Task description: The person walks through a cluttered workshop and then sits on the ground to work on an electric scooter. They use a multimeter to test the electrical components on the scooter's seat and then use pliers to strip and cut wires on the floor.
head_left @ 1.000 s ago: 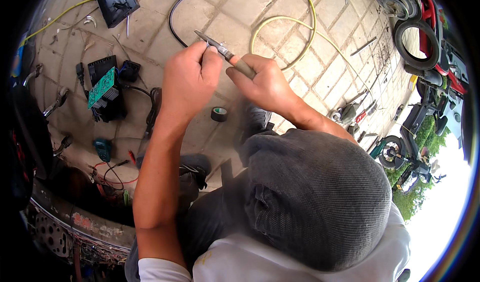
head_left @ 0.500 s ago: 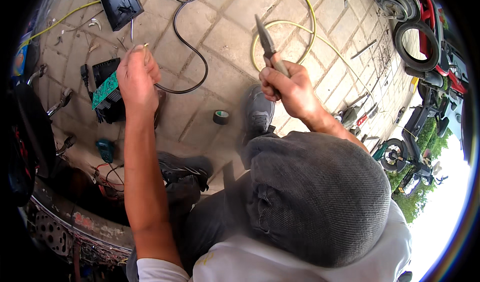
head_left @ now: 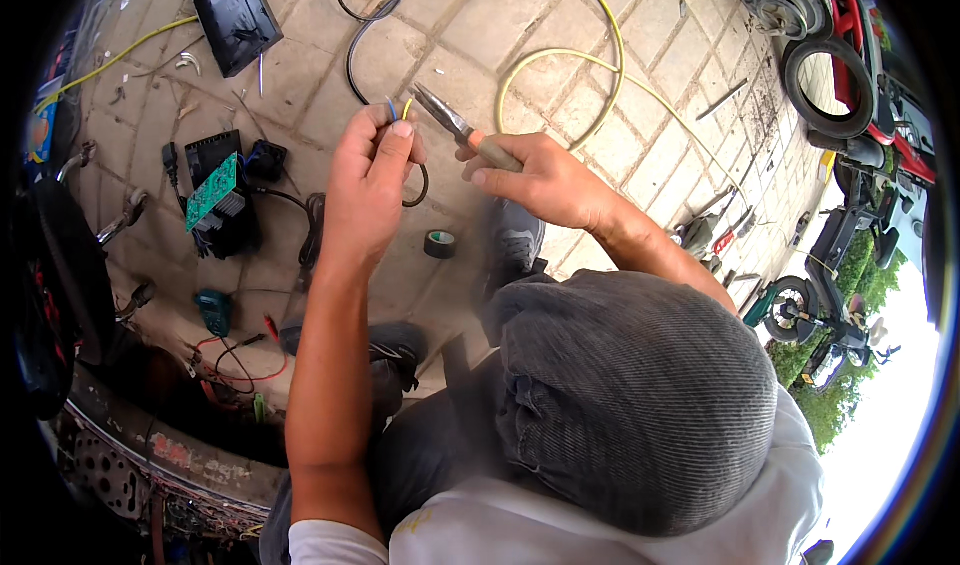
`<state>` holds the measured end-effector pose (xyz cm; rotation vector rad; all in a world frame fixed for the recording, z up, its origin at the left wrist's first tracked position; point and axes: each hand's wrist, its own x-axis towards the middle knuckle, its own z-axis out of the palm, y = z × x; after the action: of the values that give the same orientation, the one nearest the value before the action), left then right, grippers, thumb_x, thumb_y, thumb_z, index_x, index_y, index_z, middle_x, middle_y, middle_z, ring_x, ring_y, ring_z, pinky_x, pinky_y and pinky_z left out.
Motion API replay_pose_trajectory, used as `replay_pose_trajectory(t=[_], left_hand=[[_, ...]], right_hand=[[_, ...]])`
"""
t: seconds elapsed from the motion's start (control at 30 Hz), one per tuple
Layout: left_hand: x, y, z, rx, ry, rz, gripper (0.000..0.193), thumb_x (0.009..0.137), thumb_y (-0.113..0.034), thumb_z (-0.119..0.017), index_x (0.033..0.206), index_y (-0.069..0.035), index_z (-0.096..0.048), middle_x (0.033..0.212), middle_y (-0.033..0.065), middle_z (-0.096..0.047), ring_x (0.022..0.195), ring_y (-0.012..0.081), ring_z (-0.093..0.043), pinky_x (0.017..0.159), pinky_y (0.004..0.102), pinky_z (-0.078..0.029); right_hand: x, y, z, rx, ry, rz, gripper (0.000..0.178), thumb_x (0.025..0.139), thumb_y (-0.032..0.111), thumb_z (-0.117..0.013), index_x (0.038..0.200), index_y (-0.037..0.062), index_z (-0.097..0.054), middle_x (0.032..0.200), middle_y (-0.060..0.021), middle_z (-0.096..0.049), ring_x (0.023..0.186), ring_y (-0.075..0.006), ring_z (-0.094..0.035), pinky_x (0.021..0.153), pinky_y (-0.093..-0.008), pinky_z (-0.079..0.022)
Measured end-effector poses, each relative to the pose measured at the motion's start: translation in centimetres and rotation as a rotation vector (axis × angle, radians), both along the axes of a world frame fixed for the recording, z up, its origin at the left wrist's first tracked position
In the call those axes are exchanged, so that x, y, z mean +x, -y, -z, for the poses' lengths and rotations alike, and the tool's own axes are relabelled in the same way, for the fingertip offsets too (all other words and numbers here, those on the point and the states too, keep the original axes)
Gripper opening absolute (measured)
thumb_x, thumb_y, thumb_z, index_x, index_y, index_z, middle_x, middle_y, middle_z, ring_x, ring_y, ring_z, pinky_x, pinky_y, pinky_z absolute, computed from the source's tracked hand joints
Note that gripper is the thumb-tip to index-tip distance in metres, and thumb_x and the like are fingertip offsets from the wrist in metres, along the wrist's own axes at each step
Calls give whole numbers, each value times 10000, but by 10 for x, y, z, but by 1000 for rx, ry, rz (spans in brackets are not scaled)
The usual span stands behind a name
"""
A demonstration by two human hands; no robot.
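Note:
My left hand [head_left: 375, 187] is raised in front of me, its thumb and fingers closed in a pinch on the stripped end of a black cable [head_left: 352, 60]. A blue wire and a yellow wire [head_left: 407, 108] stick up past the fingertips. My right hand [head_left: 535, 177] grips the grey handle of long-nose pliers [head_left: 448, 117]. Their pointed metal jaws lean up and left, with the tip close beside the yellow wire. Whether the jaws touch the wire I cannot tell. The cable loops away over the paving, and part of it shows below my left hand.
To the left lie an opened black case with a green circuit board [head_left: 213, 193], a black plastic cover [head_left: 236, 20] and a teal tool [head_left: 213, 312]. A tape roll [head_left: 439, 243] sits near my shoes. A yellow hose [head_left: 510, 75] curls ahead. Motorbikes and a tyre [head_left: 832, 87] stand right.
My left hand has moved right with the wires, uncovering the circuit board. My right hand has come left and down, tipping the pliers toward the wire ends.

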<state>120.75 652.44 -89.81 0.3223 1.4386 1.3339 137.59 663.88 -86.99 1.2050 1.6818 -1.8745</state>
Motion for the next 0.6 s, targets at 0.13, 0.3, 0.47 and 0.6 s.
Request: replay_pose_trajectory(t=[0.13,0.3,0.47,0.6], left_hand=[[-3,0,-1,-4,-104,45,210,953,-136,-592,1093,17,-626,829,-35,-588,738,27,-495,646,196,-412],[-1,-1,-7,-27,-398,29,202,908,-134,-663,1000,46,-661,838,-6,-641,746,40,-530,659,204,-442],[0,0,-5,-41,-611,71,195,883,-120,-679,971,54,-679,810,33,-676,727,51,-559,656,223,-469],[1,-1,-9,-52,-767,119,176,866,-90,-673,965,54,-684,790,90,-695,701,72,-588,642,250,-485]], right_hand=[[-1,7,1,12,-42,32,357,893,226,-629,1137,-34,-646,1009,-99,-682,951,-150,-595,881,-308,-461],[-9,8,-7,20,-43,40,335,892,220,-615,1105,-37,-654,962,-86,-673,901,-144,-590,840,-291,-460],[-18,14,-11,55,22,49,345,884,222,-615,1112,-36,-643,911,-79,-673,854,-130,-583,790,-281,-458],[-20,20,-3,98,9,80,319,880,231,-610,1084,-11,-650,843,-63,-654,791,-119,-564,729,-283,-452]])
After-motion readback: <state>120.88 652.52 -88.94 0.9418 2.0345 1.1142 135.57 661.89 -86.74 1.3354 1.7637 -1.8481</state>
